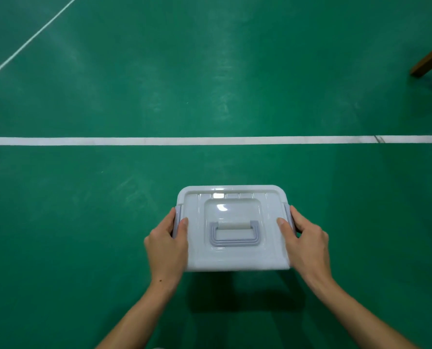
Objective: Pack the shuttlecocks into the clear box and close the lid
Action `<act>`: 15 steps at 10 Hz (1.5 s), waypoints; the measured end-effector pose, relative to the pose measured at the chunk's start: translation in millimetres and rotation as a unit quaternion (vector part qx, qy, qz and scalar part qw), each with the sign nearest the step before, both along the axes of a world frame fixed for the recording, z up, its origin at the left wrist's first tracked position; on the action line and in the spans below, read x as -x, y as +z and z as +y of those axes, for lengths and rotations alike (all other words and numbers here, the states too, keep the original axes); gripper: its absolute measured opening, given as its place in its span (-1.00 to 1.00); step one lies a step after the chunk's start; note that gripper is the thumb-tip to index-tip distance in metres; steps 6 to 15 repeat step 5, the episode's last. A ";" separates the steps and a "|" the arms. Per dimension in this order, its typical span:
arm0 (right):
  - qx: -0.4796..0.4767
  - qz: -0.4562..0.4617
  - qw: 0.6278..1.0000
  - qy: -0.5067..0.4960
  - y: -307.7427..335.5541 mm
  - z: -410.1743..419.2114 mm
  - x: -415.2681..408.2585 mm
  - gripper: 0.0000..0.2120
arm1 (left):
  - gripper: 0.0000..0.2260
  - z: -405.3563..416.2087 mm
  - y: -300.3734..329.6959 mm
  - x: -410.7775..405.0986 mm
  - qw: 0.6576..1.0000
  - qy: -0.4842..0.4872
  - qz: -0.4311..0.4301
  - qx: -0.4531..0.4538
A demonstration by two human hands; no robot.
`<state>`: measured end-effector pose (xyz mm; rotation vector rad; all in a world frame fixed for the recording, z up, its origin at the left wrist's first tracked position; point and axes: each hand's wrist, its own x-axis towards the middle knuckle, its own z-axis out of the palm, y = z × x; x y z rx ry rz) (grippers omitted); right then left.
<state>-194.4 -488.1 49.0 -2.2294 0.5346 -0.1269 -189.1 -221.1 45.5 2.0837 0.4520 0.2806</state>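
box: clear box [235,255] is seen on the green court floor [83,197], just on the near side of the white line [159,141], between both hands. Whether it rests on the floor or is lifted slightly cannot be told.
lid: lid [232,197] is seated on top, looks flush all round; carry handle [233,234] is folded flat in the centre recess.
shuttlecocks: none visible on the floor; contents are hidden by the milky lid, so the packing is only presumed done.
left hand: left hand [165,244] is wrapped around the left side latch [177,220], thumb laid on the lid edge, fingers hidden down the side.
right hand: right hand [304,244] is clamped likewise over the right side latch [288,217], thumb on top.
step: judged as latching or a final check; task close to finished.
handling: thin hard plastic, expected to be light, glossy and a bit slippery; walls may flex if squeezed hard.
hold points: both short ends at the latches for pressing shut; centre handle for carrying once both clips are confirmed snapped.
risk: one latch left unclipped could let the lid pop when lifted.
other: wooden leg [431,59] at far right, well apart.
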 end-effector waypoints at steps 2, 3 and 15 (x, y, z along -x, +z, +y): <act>0.105 0.047 0.992 0.059 0.0 -4.1 0.5 -0.60 | -0.73 3.0 -1.6 0.9 0.997 -0.023 0.024 -0.072; 0.122 0.057 0.987 0.086 10.1 -8.7 -5.2 -0.60 | -0.76 9.5 10.3 -14.8 0.992 -0.061 0.046 -0.099; 0.164 0.072 0.978 0.105 14.6 -25.6 -51.5 -0.40 | -0.50 10.4 21.9 -78.6 0.980 -0.087 0.069 -0.164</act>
